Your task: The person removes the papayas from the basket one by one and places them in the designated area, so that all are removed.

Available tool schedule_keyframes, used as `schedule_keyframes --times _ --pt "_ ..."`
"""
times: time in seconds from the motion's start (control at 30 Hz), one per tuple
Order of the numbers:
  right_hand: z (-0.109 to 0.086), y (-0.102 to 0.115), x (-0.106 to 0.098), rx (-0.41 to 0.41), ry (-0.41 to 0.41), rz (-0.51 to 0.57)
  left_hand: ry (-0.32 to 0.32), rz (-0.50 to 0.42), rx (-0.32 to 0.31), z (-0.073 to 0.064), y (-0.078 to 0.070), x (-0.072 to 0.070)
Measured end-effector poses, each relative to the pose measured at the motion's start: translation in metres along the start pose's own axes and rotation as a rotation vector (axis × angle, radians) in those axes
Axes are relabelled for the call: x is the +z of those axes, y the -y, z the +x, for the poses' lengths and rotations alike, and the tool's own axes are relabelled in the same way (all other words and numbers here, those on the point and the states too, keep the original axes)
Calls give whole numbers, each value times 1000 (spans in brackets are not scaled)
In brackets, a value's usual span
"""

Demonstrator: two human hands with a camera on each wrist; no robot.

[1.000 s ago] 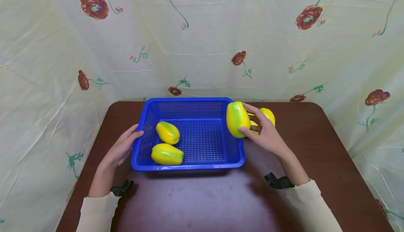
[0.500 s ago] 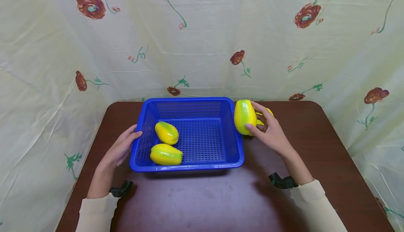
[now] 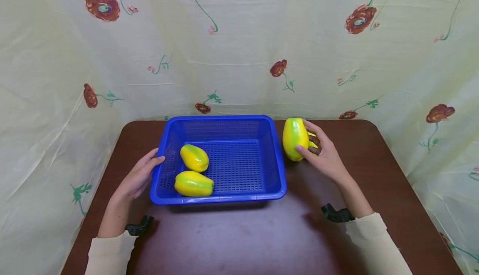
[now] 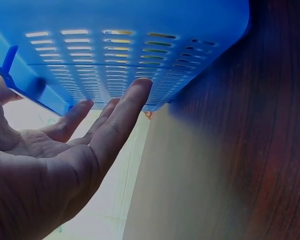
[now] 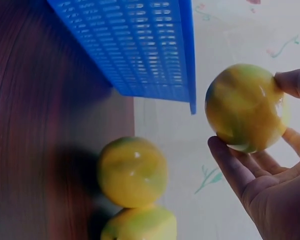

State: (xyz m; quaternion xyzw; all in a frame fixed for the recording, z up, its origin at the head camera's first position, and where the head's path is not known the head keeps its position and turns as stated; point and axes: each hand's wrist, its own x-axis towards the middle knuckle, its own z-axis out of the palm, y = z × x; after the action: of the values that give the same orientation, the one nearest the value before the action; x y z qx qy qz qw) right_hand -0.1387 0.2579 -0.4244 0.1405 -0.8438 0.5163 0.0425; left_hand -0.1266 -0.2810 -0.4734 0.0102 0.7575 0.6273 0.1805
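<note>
My right hand grips a yellow-green papaya just right of the blue plastic basket. Thumb and fingers spread around its side, and in the right wrist view this papaya is held up above the table. My left hand holds the basket's left side, thumb over the rim and fingers along the outer wall. Inside the basket, at the left, lie two papayas, a rear papaya and a front papaya.
Behind the right hand, mostly hidden in the head view, two more papayas rest on the table: one papaya beside another papaya. The brown table ends at a flowered curtain behind the basket.
My right hand has carried the papaya rightward, from over the basket's right rim to outside it. The left hand keeps its hold, and the papayas inside the basket stay in place.
</note>
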Motion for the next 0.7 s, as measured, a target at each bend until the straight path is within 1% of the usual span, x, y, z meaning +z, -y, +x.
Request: schedule_keyframes --times 0.23,0.37,0.7 --pt "-5 -8 -6 14 -31 -20 17 -17 -7 3 -1 0" --pt "-7 -11 -8 13 -35 -32 0 -11 -11 0 -1 -1" --pt "-10 -24 -18 29 -58 -69 -11 -9 -24 -4 -1 -3"
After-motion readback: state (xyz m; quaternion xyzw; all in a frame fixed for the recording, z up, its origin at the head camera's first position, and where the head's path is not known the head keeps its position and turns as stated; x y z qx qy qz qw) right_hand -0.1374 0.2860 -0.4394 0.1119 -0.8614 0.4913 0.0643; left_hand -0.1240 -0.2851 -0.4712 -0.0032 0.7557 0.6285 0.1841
